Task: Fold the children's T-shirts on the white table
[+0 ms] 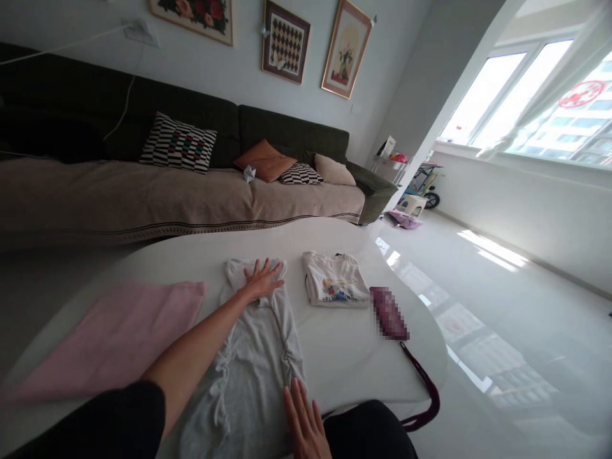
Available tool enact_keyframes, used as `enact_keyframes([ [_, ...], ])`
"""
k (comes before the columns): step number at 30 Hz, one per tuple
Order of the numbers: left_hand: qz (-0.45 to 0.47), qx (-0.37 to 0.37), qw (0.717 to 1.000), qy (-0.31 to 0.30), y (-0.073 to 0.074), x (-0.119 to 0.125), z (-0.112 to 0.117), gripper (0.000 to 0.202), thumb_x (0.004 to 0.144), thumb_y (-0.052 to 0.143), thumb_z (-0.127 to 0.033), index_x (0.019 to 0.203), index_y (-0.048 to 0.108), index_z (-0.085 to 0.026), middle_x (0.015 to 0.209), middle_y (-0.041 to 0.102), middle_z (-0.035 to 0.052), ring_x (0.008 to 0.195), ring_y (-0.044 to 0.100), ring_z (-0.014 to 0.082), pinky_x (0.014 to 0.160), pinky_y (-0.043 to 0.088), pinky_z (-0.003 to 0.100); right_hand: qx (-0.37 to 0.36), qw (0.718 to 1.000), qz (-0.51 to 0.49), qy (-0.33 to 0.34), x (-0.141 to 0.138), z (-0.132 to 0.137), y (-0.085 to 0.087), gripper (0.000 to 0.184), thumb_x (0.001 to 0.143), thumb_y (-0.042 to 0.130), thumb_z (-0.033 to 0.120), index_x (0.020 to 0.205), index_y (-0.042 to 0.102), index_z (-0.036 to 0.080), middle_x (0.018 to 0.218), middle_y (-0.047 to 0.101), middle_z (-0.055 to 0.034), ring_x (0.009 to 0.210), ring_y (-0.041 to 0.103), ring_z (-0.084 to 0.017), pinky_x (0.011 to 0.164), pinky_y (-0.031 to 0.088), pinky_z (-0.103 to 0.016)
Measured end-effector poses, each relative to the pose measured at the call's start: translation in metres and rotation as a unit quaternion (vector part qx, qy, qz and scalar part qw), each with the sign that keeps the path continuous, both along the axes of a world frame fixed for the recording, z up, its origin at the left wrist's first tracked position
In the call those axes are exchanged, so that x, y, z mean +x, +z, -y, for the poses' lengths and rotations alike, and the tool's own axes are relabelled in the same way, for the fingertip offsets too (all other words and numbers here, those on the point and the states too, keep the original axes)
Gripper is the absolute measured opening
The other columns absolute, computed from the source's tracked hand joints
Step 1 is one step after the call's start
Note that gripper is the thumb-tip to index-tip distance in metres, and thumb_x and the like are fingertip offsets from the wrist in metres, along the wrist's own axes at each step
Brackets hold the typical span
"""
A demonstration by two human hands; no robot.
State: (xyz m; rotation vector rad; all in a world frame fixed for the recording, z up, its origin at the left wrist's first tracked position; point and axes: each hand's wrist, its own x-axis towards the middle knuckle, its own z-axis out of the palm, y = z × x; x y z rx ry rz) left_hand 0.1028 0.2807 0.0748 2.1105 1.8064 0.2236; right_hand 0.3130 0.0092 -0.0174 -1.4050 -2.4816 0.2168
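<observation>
A light grey garment [261,357] with gathered, ruched strips lies lengthwise on the white table [344,363]. My left hand [262,280] rests flat near its far end, fingers spread. At the near right edge of the garment, my right hand [306,421] lies with straight fingers on or against the cloth. Neither hand grips anything. To the right of the garment sits a folded white T-shirt [335,280] with a printed picture and lettering. A pink cloth [119,331] is spread on the left of the table, partly behind my left forearm.
A blurred dark red item [389,312] with a strap [425,376] lies at the table's right edge, the strap hanging over. Beyond the table stands a long sofa [201,197] with several cushions. A white stool [412,204] is on the floor farther right.
</observation>
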Motion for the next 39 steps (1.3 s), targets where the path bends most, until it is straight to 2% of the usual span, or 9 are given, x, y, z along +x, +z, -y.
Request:
enact_keyframes([
  [4,0.071,0.109,0.991,0.020,0.011,-0.024,0.100,0.072,0.081,0.030,-0.060,0.140,0.007,-0.025,0.147,0.007,0.0098,0.134,0.006,0.0285,0.101,0.016,0.056,-0.038,0.999,0.013,0.024,0.014,0.000,0.029,0.086,0.070,0.053,0.029,0.140,0.005,0.017,0.143,0.016,-0.0082,0.131,0.015,-0.027,0.102,0.028,-0.041],
  [9,0.036,0.054,0.998,-0.004,-0.021,-0.055,0.261,0.082,0.074,0.050,-0.054,0.140,0.013,-0.023,0.145,0.019,0.0108,0.132,0.015,0.0297,0.103,0.021,0.051,-0.051,0.996,0.069,0.014,0.003,0.000,0.051,0.086,0.061,0.041,0.004,0.140,0.010,0.017,0.144,0.011,-0.0051,0.132,0.011,-0.022,0.105,0.022,-0.043],
  [11,-0.012,0.013,0.999,-0.034,-0.035,-0.056,0.300,0.086,0.068,0.061,-0.042,0.139,0.015,-0.027,0.145,0.018,0.0096,0.132,0.014,0.0314,0.102,0.019,0.054,-0.021,0.997,0.080,0.009,-0.003,0.001,0.048,0.085,0.062,0.033,-0.003,0.140,0.009,0.021,0.144,0.015,-0.0044,0.131,0.016,-0.019,0.104,0.023,-0.044],
  [14,-0.071,0.020,0.996,-0.047,-0.042,-0.052,0.322,0.086,0.065,0.059,-0.015,0.139,0.016,-0.030,0.146,0.014,0.0055,0.133,0.012,0.0273,0.104,0.019,0.051,0.009,0.997,0.080,0.013,-0.006,0.004,0.044,0.083,0.066,0.024,-0.010,0.139,0.008,0.025,0.143,0.020,-0.0036,0.129,0.024,-0.015,0.102,0.029,-0.041],
  [21,-0.094,-0.016,0.992,-0.086,-0.020,-0.049,0.329,0.081,0.061,0.042,0.000,0.136,0.027,-0.027,0.144,0.020,0.0033,0.132,0.018,0.0237,0.103,0.021,0.048,-0.061,0.995,0.062,0.047,0.000,0.021,0.077,0.078,0.064,0.029,-0.006,0.137,0.025,0.022,0.141,0.028,-0.0052,0.124,0.035,-0.014,0.098,0.035,-0.032],
  [28,0.144,-0.160,0.957,-0.195,0.047,-0.078,0.342,0.059,0.067,0.041,-0.007,0.117,0.053,-0.037,0.119,0.058,-0.0052,0.107,0.054,0.0169,0.092,0.038,0.029,-0.287,0.942,0.013,0.175,0.023,0.025,0.166,0.052,0.068,0.042,0.005,0.113,0.057,0.027,0.101,0.065,-0.0001,0.095,0.058,-0.013,0.083,0.041,-0.021],
  [33,0.244,-0.150,0.946,-0.149,0.096,-0.095,0.255,0.025,0.073,0.046,-0.026,0.087,0.067,-0.023,0.087,0.068,-0.0036,0.083,0.060,0.0170,0.073,0.043,0.021,-0.278,0.953,-0.037,0.114,0.016,-0.069,0.211,0.023,0.075,0.054,0.020,0.097,0.062,0.022,0.080,0.064,0.0020,0.074,0.057,-0.012,0.067,0.041,-0.019],
  [36,0.212,-0.107,0.971,-0.018,0.090,-0.093,0.176,0.024,0.065,0.052,-0.025,0.083,0.066,-0.018,0.088,0.068,-0.0007,0.087,0.058,0.0192,0.075,0.042,0.022,-0.246,0.969,-0.030,0.012,-0.011,-0.140,0.196,0.016,0.079,0.054,0.022,0.091,0.061,0.015,0.081,0.062,-0.0009,0.076,0.057,-0.014,0.067,0.042,-0.022],
  [39,0.177,-0.089,0.978,0.063,0.065,-0.089,0.121,0.028,0.058,0.051,-0.017,0.083,0.065,-0.014,0.086,0.067,0.0031,0.091,0.056,0.0222,0.077,0.041,0.026,-0.245,0.969,-0.016,-0.037,-0.036,-0.184,0.163,0.021,0.083,0.052,0.027,0.098,0.057,0.013,0.095,0.059,-0.0042,0.085,0.056,-0.016,0.073,0.046,-0.030],
])
